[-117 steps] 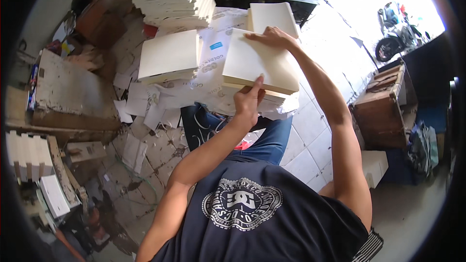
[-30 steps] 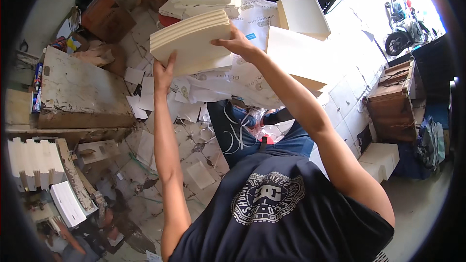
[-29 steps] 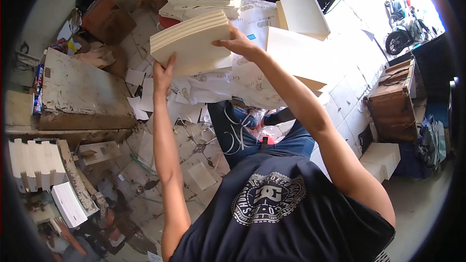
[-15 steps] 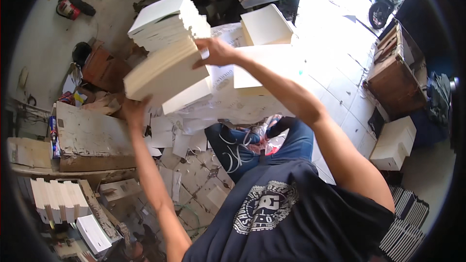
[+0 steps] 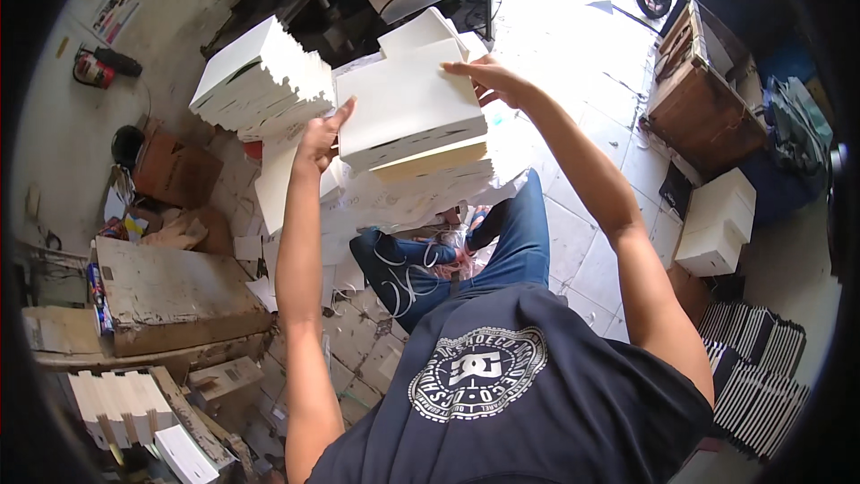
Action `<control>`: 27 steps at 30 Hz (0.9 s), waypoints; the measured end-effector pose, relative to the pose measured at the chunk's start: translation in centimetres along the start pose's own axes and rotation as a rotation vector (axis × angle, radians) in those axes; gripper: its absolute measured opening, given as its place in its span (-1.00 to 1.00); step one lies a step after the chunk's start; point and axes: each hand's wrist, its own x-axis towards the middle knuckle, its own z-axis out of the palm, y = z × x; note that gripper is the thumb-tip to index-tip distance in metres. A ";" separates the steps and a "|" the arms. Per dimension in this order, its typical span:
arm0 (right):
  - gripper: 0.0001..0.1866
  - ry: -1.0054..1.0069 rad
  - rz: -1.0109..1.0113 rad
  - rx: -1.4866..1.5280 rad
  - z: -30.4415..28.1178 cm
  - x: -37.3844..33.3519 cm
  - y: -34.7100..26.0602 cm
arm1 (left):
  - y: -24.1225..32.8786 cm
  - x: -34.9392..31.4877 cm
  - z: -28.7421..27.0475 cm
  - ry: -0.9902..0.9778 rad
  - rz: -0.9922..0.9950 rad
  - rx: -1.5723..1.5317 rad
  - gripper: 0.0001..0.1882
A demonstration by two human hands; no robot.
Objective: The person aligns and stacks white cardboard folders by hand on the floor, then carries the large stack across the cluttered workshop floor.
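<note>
Paper block (image 5: 408, 99): off-white, thick, rectangular; dark marks along the near edge
Pose: broad face up
Place: between left hand (image 5: 322, 136) at its left edge and right hand (image 5: 494, 82) at its far right corner

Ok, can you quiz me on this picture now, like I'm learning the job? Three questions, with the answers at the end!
1. True or false: the left hand and the right hand touch the same white paper stack.
2. What colour is the fire extinguisher? a) green b) red c) blue
3. Fill in: the tall paper pile stands to the person's ____ of that stack.

Key: 1 true; 2 b; 3 left.
</note>
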 end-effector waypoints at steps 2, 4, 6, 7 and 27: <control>-0.07 0.012 0.021 0.006 -0.4 -0.6 1.0 | -0.4 0.7 0.9 0.007 -0.002 0.014 -0.39; -0.07 0.002 0.043 0.028 -1.1 -0.5 1.7 | -0.4 1.3 1.5 0.019 -0.012 0.029 -0.39; -0.07 -0.010 0.068 0.053 -1.3 -0.7 2.7 | 0.1 1.7 2.4 -0.023 -0.084 0.063 -0.33; -0.07 -0.030 0.065 0.053 -0.8 -0.6 2.8 | -0.9 2.4 1.7 -0.005 -0.086 0.066 -0.30; 0.04 0.290 -0.099 0.319 -1.7 -1.6 7.0 | -4.0 2.1 1.5 0.050 0.098 -0.097 0.19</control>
